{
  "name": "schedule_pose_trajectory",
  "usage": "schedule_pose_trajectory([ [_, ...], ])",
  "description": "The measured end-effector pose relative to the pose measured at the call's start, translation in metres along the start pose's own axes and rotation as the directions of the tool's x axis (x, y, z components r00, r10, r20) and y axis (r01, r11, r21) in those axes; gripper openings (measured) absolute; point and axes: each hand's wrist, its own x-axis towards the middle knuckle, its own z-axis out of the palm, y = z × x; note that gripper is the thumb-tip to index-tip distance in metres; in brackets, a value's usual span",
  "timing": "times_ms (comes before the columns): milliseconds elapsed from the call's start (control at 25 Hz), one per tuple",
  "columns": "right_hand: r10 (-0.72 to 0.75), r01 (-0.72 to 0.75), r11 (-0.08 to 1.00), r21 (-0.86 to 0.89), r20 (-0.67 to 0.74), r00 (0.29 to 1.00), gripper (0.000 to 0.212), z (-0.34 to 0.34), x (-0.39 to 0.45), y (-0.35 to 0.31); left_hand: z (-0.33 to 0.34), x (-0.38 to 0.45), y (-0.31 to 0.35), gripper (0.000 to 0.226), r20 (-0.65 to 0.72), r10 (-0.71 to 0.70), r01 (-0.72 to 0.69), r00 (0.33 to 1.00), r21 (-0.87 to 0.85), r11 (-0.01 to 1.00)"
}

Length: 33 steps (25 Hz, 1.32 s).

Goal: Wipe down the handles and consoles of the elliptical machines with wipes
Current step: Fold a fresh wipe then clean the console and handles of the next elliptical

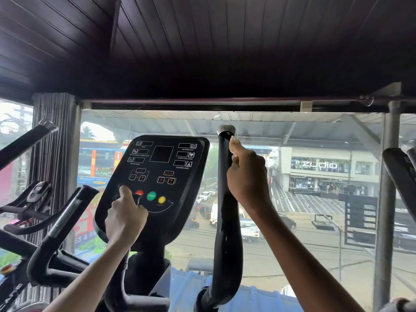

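Black foam handle (226,190) upright beside the console (155,176); my right hand (246,176) clenches it near the top, a pale wipe (234,140) pinched against it. Left hand (125,218) grips something at the console's lower edge, likely bracing.

The person's right hand (246,174) is gripping the upright black handle (226,199) near its capped top, a bit of pale wipe (233,140) showing above the fingers. The left hand (125,218) is curling against the console (162,176), beside its red button (139,192).
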Motion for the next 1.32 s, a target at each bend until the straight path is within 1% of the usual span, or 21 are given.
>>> schedule_pose_trajectory([
  [120, 0.167, -0.170, 0.977, 0.131, 0.031, 0.985, 0.042, 0.000, 0.012, 0.000, -0.001, -0.001, 0.000, 0.028, -0.009, 0.002, -0.002, 1.000, -0.004, 1.000],
  [160, 0.198, -0.198, 0.968, 0.155, 0.015, 0.980, 0.037, 0.004, 0.019, -0.003, -0.001, -0.002, 0.000, 0.029, -0.009, 0.005, -0.005, 1.000, -0.010, 1.000],
  [200, 0.184, -0.181, 0.974, 0.137, -0.014, 0.983, 0.034, 0.008, 0.025, -0.008, -0.002, -0.002, 0.000, 0.029, -0.008, 0.007, -0.007, 1.000, -0.016, 1.000],
  [280, 0.083, -0.082, 0.996, 0.031, -0.045, 0.996, 0.036, 0.012, 0.030, -0.015, -0.002, -0.002, 0.000, 0.029, -0.003, 0.016, -0.016, 1.000, -0.006, 1.000],
  [360, -0.058, 0.052, 0.996, -0.069, -0.080, 0.995, 0.027, 0.013, 0.021, -0.010, -0.002, -0.002, -0.001, 0.029, -0.006, 0.007, -0.007, 1.000, 0.003, 1.000],
  [480, -0.242, 0.235, 0.965, -0.113, -0.053, 0.969, 0.040, 0.009, -0.003, 0.009, -0.001, -0.001, 0.000, 0.029, -0.012, 0.001, -0.001, 1.000, 0.008, 1.000],
  [560, -0.278, 0.271, 0.955, -0.120, -0.039, 0.960, 0.047, 0.003, -0.001, 0.013, -0.001, -0.001, 0.000, 0.028, -0.020, -0.001, 0.001, 1.000, 0.014, 1.000],
  [640, -0.275, 0.269, 0.955, -0.129, -0.030, 0.961, 0.039, 0.004, 0.018, 0.008, -0.002, -0.003, 0.000, 0.029, -0.010, -0.001, 0.001, 1.000, 0.021, 1.000],
  [720, -0.292, 0.295, 0.927, -0.230, 0.044, 0.955, 0.030, 0.005, 0.035, -0.001, -0.003, -0.003, 0.001, 0.029, 0.003, -0.001, 0.001, 1.000, 0.011, 1.000],
  [760, -0.326, 0.346, 0.887, -0.305, 0.118, 0.938, 0.028, 0.004, 0.040, -0.001, -0.004, -0.003, 0.002, 0.028, 0.008, -0.003, 0.003, 1.000, 0.005, 1.000],
  [800, -0.393, 0.439, 0.824, -0.358, 0.198, 0.898, 0.030, 0.003, 0.040, 0.002, -0.005, -0.003, 0.002, 0.028, 0.012, -0.005, 0.005, 1.000, 0.003, 1.000],
  [880, -0.532, 0.638, 0.709, -0.300, 0.366, 0.763, 0.049, -0.011, 0.038, 0.017, -0.005, -0.002, 0.001, 0.027, 0.017, -0.011, 0.011, 1.000, -0.001, 1.000],
  [960, -0.634, 0.768, 0.611, -0.193, 0.461, 0.620, 0.071, -0.035, 0.047, 0.034, -0.006, -0.002, 0.001, 0.027, 0.018, -0.013, 0.013, 1.000, -0.007, 1.000],
  [1000, -0.657, 0.809, 0.547, -0.216, 0.489, 0.574, 0.078, -0.045, 0.055, 0.041, -0.006, -0.002, 0.002, 0.027, 0.018, -0.013, 0.013, 1.000, -0.010, 1.000],
  [1040, -0.665, 0.829, 0.492, -0.267, 0.500, 0.555, 0.080, -0.052, 0.065, 0.047, -0.006, -0.003, 0.002, 0.027, 0.015, -0.014, 0.014, 1.000, -0.011, 1.000],
  [1080, -0.661, 0.831, 0.472, -0.294, 0.505, 0.555, 0.079, -0.056, 0.075, 0.050, -0.007, -0.003, 0.002, 0.027, 0.012, -0.019, 0.020, 1.000, -0.009, 1.000],
  [1120, -0.648, 0.822, 0.472, -0.318, 0.508, 0.568, 0.075, -0.057, 0.084, 0.050, -0.007, -0.003, 0.003, 0.027, 0.011, -0.025, 0.025, 1.000, -0.007, 1.000],
  [1160, -0.614, 0.795, 0.522, -0.309, 0.511, 0.601, 0.069, -0.054, 0.088, 0.046, -0.007, -0.004, 0.003, 0.027, 0.014, -0.028, 0.028, 1.000, -0.008, 1.000],
  [1200, -0.607, 0.794, 0.530, -0.298, 0.519, 0.601, 0.063, -0.049, 0.086, 0.041, -0.007, -0.004, 0.003, 0.028, 0.017, -0.025, 0.025, 1.000, -0.015, 1.000],
  [1240, -0.611, 0.809, 0.508, -0.296, 0.537, 0.581, 0.060, -0.043, 0.081, 0.034, -0.008, -0.004, 0.003, 0.028, 0.019, -0.020, 0.021, 1.000, -0.024, 0.999],
  [1320, -0.658, 0.861, 0.427, -0.277, 0.557, 0.506, 0.057, -0.042, 0.068, 0.031, -0.008, -0.004, 0.002, 0.028, 0.020, -0.018, 0.019, 1.000, -0.031, 0.999],
])
